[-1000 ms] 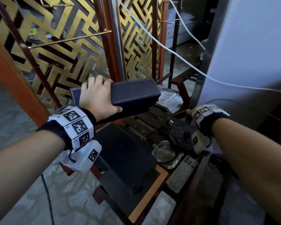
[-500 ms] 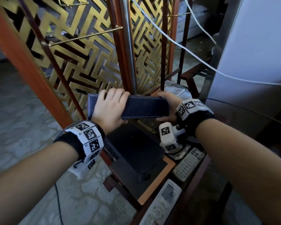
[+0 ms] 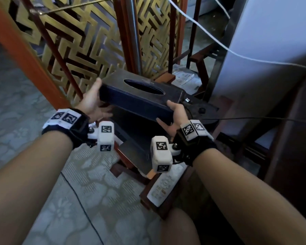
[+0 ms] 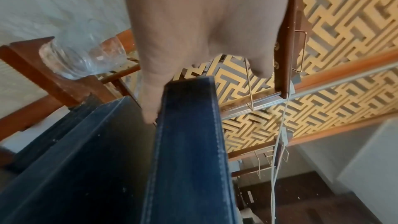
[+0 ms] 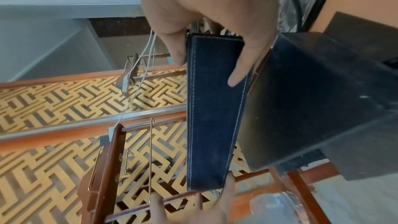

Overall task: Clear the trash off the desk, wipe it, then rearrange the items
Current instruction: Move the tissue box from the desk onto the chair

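Observation:
A dark blue stitched tissue box [image 3: 140,98] with an oval slot on top hangs level above the desk, held at its two ends. My left hand [image 3: 95,99] grips the left end, thumb up on the top edge and fingers underneath. My right hand [image 3: 171,114] grips the right near corner the same way. In the left wrist view my left hand [image 4: 193,40] clasps the box [image 4: 189,142] end-on. In the right wrist view my right hand [image 5: 215,23] pinches the box [image 5: 213,108] with the thumb across its side.
Under the box lie a flat black case [image 3: 131,149] on the red wooden desk [image 3: 148,200], a white remote [image 3: 164,184] and a round dark base [image 3: 201,112] with a cable. A glass ashtray [image 4: 81,57] stands at the desk's edge. A gold lattice screen [image 3: 78,50] is close behind.
A second ago only my left hand held the box on its side. My right hand has come in and taken the other end, and the box has turned slot-up.

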A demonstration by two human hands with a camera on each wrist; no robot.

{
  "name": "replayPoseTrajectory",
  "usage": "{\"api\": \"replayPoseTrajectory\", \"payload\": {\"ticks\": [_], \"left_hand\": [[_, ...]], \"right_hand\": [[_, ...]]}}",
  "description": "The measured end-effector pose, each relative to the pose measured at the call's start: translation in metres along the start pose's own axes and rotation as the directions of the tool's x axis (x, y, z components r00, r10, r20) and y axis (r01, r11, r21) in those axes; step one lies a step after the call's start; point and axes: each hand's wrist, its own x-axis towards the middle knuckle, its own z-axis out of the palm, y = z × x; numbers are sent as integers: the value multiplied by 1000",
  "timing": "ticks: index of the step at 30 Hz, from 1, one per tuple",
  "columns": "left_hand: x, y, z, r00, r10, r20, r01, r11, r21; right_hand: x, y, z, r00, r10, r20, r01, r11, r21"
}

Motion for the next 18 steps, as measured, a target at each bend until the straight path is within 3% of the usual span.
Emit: {"api": "replayPoseTrajectory", "payload": {"ticks": [3, 7, 11, 16, 18], "left_hand": [[0, -3, 7, 993, -64, 104, 60, 998, 34], [11, -18, 4, 996, -89, 26, 87, 995, 38], [23, -18, -3, 999, -33, 24, 32, 998, 57], [41, -13, -7, 994, -35, 104, 15, 981, 193], [48, -18, -8, 996, -55, 66, 39, 973, 229]], "right_hand": [[-12, 14, -12, 999, -25, 24, 26, 999, -42], [-21, 28, -25, 996, -35, 85, 49, 986, -159], [-20, 41, -32, 993, -69, 100, 97, 947, -305], [-12, 65, -39, 999, 36, 14, -26, 896, -443], [-10, 72, -41, 999, 32, -25, -40, 835, -548]]}}
